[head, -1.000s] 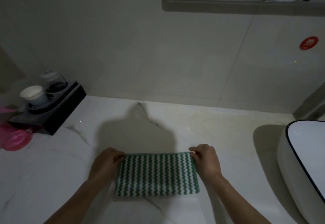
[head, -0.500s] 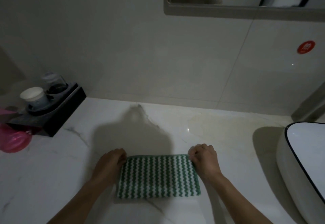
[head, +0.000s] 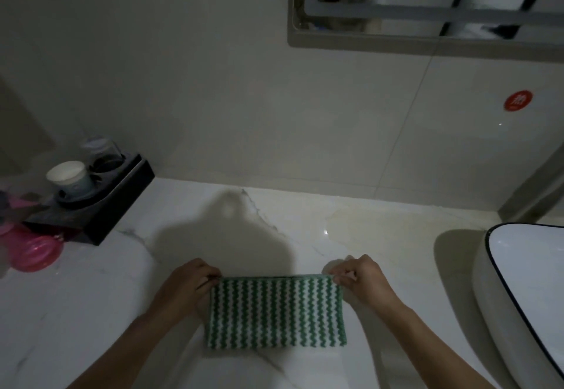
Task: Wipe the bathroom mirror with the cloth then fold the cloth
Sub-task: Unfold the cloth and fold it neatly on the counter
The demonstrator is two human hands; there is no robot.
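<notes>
Cloth (head: 276, 312) lies flat on the marble counter (head: 91, 312) as a folded rectangle, below the mirror (head: 427, 1). Left hand (head: 186, 288) and right hand (head: 361, 280) each pinch a far corner. Wiping looks finished; fold is underway, probably one more fold left.

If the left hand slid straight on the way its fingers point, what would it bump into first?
Its fingers seem to point right along the cloth's far edge, so the left hand would probably meet the right hand first, pinching the opposite corner.
</notes>
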